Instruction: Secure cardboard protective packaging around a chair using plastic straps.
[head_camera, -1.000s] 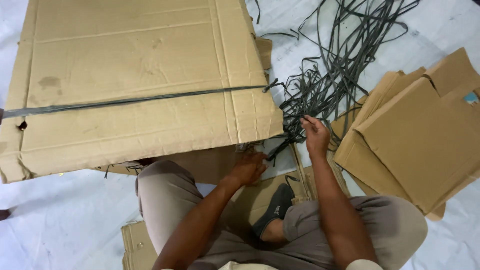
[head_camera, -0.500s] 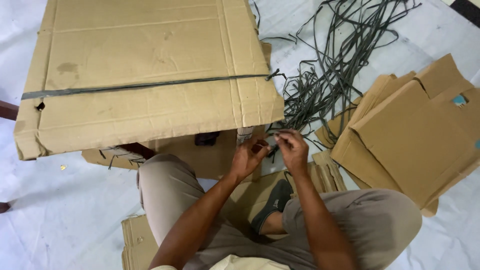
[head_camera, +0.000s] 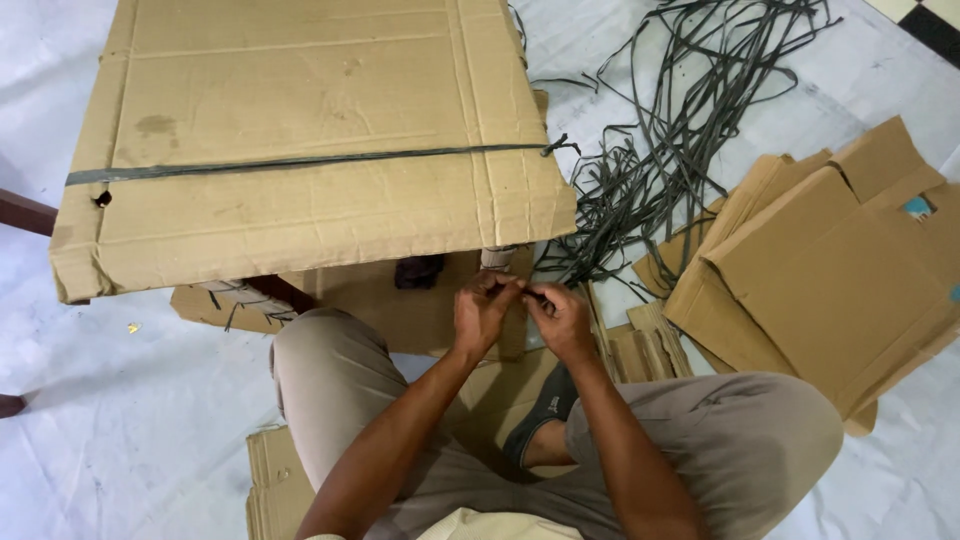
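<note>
There, a short dark strap end sat pinched between both hands just below the near edge of the big flattened cardboard bundle. The left hand and right hand met fingertip to fingertip, each closed on it. Another dark strap crossed the bundle. Loose straps lay tangled to the right, beside stacked cardboard pieces.
</note>
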